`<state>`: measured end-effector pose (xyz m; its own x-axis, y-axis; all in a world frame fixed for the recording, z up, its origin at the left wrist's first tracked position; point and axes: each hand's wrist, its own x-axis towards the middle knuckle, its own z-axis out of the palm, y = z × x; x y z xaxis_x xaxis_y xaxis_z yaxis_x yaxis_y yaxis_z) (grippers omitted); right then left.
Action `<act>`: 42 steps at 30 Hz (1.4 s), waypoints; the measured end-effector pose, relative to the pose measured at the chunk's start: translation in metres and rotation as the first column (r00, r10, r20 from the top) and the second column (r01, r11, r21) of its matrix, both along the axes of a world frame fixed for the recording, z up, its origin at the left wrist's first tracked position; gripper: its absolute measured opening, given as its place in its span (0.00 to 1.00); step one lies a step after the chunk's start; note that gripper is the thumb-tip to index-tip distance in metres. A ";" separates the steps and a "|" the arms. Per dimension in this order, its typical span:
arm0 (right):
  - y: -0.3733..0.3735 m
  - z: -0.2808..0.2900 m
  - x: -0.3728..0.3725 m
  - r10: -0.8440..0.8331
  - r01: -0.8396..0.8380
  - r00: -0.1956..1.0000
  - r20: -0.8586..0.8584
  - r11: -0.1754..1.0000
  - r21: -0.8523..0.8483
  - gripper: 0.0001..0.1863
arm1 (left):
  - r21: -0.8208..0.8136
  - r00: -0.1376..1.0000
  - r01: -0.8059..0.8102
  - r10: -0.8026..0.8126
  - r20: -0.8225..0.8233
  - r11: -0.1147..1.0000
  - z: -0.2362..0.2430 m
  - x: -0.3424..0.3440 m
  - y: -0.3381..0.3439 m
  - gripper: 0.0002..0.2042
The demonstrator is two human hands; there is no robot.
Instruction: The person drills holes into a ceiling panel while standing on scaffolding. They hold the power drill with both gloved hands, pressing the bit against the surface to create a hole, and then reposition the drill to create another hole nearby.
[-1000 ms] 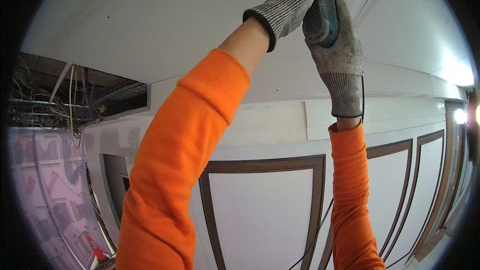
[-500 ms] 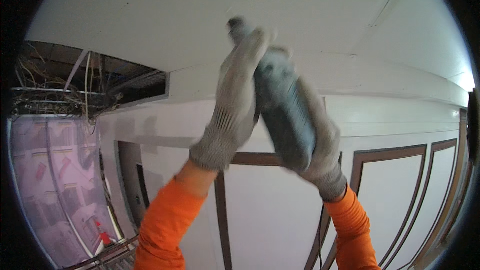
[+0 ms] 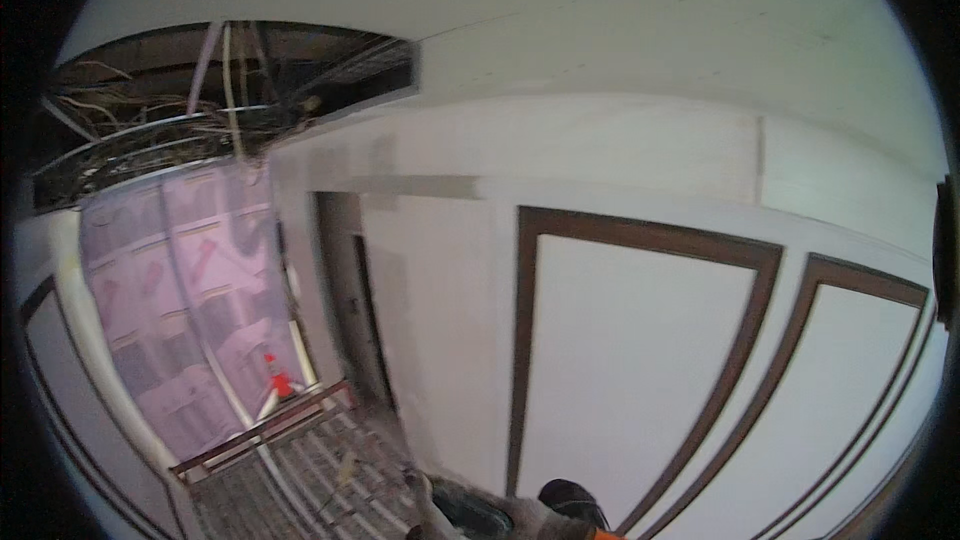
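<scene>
At the lower edge of the head view, a pale knit work glove covers my right hand (image 3: 535, 514), with a bit of orange sleeve (image 3: 606, 535) behind it. Its fingers appear closed round a dark teal power tool (image 3: 475, 513), of which only a small part shows. The picture's edge cuts off the rest of the tool. My left hand cannot be made out. Just beside the glove is a rounded black thing (image 3: 572, 498), too cut off to name.
White wall panels (image 3: 640, 340) with brown frames fill the right. At left, a ceiling opening (image 3: 260, 70) shows loose wires above a pinkish plastic sheet (image 3: 180, 300). An orange cone (image 3: 277, 378) stands by a rail (image 3: 260, 430) beyond the slatted floor (image 3: 310, 485). A doorway (image 3: 345, 290) is set in the wall.
Both gloved hands were raised toward the ceiling round the power tool; the tool and right hand are now low at the bottom edge. The view has swung, shifting the doorway and sheet rightward.
</scene>
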<state>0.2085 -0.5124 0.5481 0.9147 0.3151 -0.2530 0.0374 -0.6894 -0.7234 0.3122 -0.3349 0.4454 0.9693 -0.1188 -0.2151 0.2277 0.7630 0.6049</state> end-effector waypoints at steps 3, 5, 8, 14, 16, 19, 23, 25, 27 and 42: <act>0.016 -0.044 -0.002 0.028 -0.017 0.996 -0.086 0.992 0.123 0.44 | 0.070 0.994 -0.004 0.012 -0.112 0.998 -0.052 -0.010 0.028 0.32; 0.028 -0.070 -0.002 0.034 -0.012 0.994 -0.103 0.978 0.208 0.44 | 0.129 0.988 -0.008 0.028 -0.150 0.992 -0.075 -0.017 0.044 0.32; 0.043 -0.102 0.001 0.071 -0.031 0.990 -0.122 0.953 0.302 0.44 | 0.194 0.976 -0.028 0.068 -0.205 0.981 -0.103 -0.033 0.066 0.31; 0.062 -0.160 -0.004 0.195 -0.132 0.971 -0.137 0.918 0.373 0.44 | 0.264 0.956 -0.047 0.120 -0.266 0.963 -0.170 -0.092 0.098 0.31; 0.061 -0.181 -0.015 0.210 -0.139 0.965 -0.155 0.917 0.374 0.44 | 0.350 0.961 -0.025 0.119 -0.248 0.936 -0.193 -0.117 0.102 0.31; 0.054 -0.213 -0.016 0.242 -0.174 0.957 -0.161 0.921 0.348 0.45 | 0.485 0.973 -0.001 0.114 -0.202 0.874 -0.227 -0.144 0.104 0.30; 0.059 -0.220 -0.023 0.325 -0.307 0.945 -0.041 0.923 0.233 0.51 | 0.156 0.943 -0.001 0.052 -0.329 0.988 -0.191 -0.161 0.105 0.30; 0.064 -0.218 -0.024 0.322 -0.328 0.944 0.071 0.896 0.298 0.47 | -0.009 0.884 -0.052 0.042 -0.466 0.999 -0.189 -0.162 0.111 0.30; 0.065 -0.215 -0.027 0.294 -0.337 0.940 0.170 0.871 0.358 0.44 | 0.041 0.868 -0.061 0.073 -0.491 0.997 -0.190 -0.163 0.119 0.27; 0.072 -0.255 -0.026 0.377 -0.380 0.919 0.113 0.925 0.007 0.50 | 0.874 0.889 0.212 0.457 0.014 -0.438 -0.371 -0.197 0.322 0.12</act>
<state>0.1827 -0.4405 0.2936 0.7468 0.6490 -0.1454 0.3706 -0.5876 -0.7193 0.1152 -0.0129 0.0744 0.7495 0.6618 0.0139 0.6094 -0.6981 0.3760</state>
